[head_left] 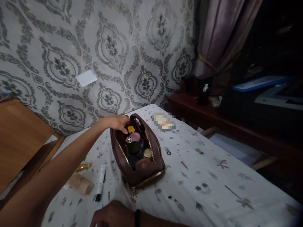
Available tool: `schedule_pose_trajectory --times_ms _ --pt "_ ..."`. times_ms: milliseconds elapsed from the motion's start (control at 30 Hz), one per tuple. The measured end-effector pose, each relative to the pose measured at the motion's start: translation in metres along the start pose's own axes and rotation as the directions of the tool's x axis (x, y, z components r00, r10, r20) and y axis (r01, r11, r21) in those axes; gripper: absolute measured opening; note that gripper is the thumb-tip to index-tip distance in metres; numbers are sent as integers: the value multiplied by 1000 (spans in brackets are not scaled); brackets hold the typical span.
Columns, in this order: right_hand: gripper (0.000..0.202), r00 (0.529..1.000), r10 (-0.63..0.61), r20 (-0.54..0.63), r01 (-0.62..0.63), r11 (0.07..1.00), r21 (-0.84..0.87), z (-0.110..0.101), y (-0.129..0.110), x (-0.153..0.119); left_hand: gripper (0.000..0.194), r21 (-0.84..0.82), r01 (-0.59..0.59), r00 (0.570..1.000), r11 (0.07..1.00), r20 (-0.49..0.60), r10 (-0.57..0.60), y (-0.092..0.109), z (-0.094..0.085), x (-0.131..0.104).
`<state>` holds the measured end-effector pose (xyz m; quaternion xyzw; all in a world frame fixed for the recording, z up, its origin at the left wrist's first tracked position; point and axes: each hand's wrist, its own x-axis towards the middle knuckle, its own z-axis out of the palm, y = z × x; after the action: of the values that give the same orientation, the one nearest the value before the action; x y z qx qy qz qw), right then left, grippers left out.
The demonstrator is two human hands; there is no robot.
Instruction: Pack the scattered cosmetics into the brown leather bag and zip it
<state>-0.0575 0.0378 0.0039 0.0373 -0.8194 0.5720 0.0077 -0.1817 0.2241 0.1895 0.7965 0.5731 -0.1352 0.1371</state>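
A brown zip-up makeup bag [119,160] lies unzipped on the patterned white cloth. My left hand [120,122] reaches into its far left end, thumb apart from the fingers; the fingertips are partly hidden inside. Close to the thumb is a yellow item [131,129]. Within the bag I also see a pink round item [134,138], a dark round-lidded jar [134,147] and a pale yellow round item [147,153]. My right hand [112,216] is at the bottom edge, below the bag, its fingers bent down and cut off by the frame.
Left of the bag lie a white tube with a black cap [101,181], a beige bottle [81,183] and a gold tube [83,166]. A blurred-out flat object [163,122] lies right of the bag. A wooden cabinet [23,135] stands left, a dark red desk [187,108] right.
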Motion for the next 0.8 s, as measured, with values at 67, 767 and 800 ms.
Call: schedule_pose_trajectory --times_ms 67,767,800 --pt "32 1000 3 11 -3 1000 -15 0 1 1 29 -22 18 1000 1000 3 -18 -1 0 -5" --pt "25 985 9 -172 15 990 137 -3 -22 -23 22 192 123 991 974 -79 -110 17 4 -8" --pt "24 985 2 -175 22 990 139 -3 -22 -24 22 191 116 992 975 -78 -103 17 3 -9"
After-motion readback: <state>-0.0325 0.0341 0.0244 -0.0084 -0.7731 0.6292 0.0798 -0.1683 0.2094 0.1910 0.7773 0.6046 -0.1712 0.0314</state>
